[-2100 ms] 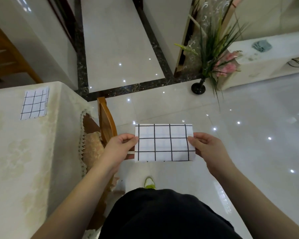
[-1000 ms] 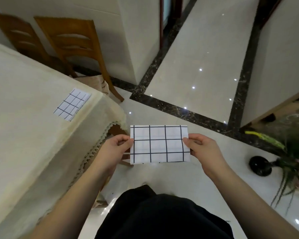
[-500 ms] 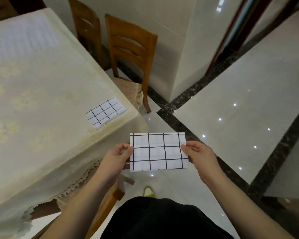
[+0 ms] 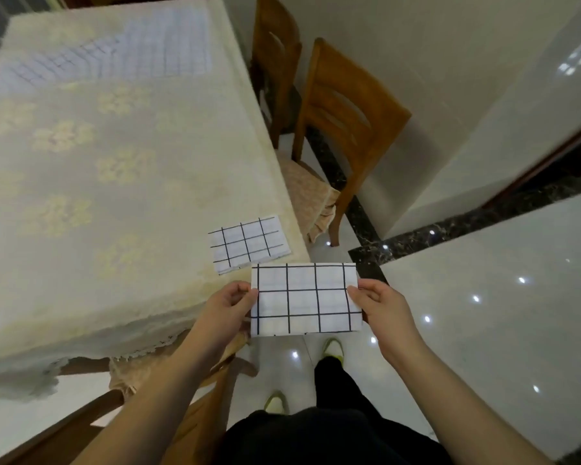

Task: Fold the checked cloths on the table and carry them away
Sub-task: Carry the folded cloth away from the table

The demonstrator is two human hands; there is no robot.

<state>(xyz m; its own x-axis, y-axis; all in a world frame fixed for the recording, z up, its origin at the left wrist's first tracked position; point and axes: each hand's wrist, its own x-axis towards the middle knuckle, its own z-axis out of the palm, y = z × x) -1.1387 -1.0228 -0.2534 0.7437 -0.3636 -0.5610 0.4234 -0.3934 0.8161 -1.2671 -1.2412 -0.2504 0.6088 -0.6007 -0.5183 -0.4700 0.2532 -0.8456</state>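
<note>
I hold a folded white cloth with black checks [image 4: 304, 298] flat in front of me, just off the table's near right corner. My left hand [image 4: 227, 308] pinches its left edge and my right hand [image 4: 381, 305] pinches its right edge. A second folded checked cloth [image 4: 249, 245] lies on the table [image 4: 98, 196] close to that corner, just beyond the held one. At the table's far end a large unfolded cloth with fine checks [image 4: 114, 52] lies spread out and blurred.
The table wears a cream floral tablecloth with a lace hem. Two wooden chairs [image 4: 342, 122] stand along its right side and another chair [image 4: 195, 417] sits under the near edge by my legs. Glossy white floor tiles [image 4: 483, 313] stretch to the right, with a wall corner behind.
The view has swung left toward the table, which now fills the left half. The held cloth stays pinched between both hands and now sits right beside the folded cloth on the table.
</note>
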